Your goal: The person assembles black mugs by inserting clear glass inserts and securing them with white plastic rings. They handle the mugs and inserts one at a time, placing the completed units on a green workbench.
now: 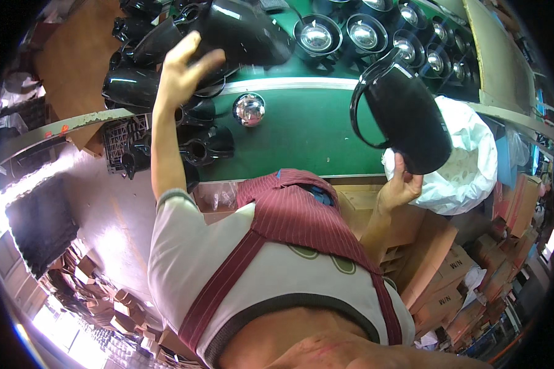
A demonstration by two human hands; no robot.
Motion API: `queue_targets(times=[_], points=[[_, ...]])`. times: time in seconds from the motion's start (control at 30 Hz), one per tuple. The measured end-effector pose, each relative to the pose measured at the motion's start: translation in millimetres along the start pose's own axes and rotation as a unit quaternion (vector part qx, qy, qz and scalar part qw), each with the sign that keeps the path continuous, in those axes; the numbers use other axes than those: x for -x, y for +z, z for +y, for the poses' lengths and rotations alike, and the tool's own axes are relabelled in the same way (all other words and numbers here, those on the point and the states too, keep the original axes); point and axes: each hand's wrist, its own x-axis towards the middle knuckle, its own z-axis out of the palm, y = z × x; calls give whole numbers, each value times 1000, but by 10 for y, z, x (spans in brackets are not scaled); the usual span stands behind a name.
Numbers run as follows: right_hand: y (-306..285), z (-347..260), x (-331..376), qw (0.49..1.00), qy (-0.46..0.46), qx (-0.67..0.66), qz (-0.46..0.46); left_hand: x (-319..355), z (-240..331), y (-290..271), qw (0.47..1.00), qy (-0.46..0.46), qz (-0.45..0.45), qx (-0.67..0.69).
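I am seeing my left hand (pixel 181 71) reaching up with its fingers spread, pressing against a black jug (pixel 240 31) at the far edge of the green belt (pixel 301 132); whether the fingers are closing round it I cannot tell. My right hand (pixel 399 187) is gripping a second black jug (pixel 406 117) by its lower end, holding it tilted above the belt's right end, just beside a white plastic bag (pixel 468 160). A shiny metal disc (pixel 248 109) is lying on the belt between both hands. More black jugs (pixel 135 86) are crowding the left side, and round bases (pixel 363 34) are lining the far edge.
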Motion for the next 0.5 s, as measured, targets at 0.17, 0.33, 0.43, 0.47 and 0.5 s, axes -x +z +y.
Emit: queue_targets(times=[0.17, 0.33, 0.43, 0.47, 0.5], points=[[555, -208, -541, 954, -223, 163, -116, 853, 439, 967, 963, 133, -233, -31], [2108, -194, -668, 838, -418, 217, -275, 1483, 1, 2226, 941, 173, -262, -124], [2787, 342, -424, 789, -455, 257, -324, 1614, -136, 2450, 913, 203, -270, -228], [2915, 491, -323, 791, -433, 274, -335, 1623, -136, 2457, 910, 213, -272, -230], [3019, 673, -280, 773, -444, 299, -341, 1635, -119, 2445, 909, 216, -273, -231]])
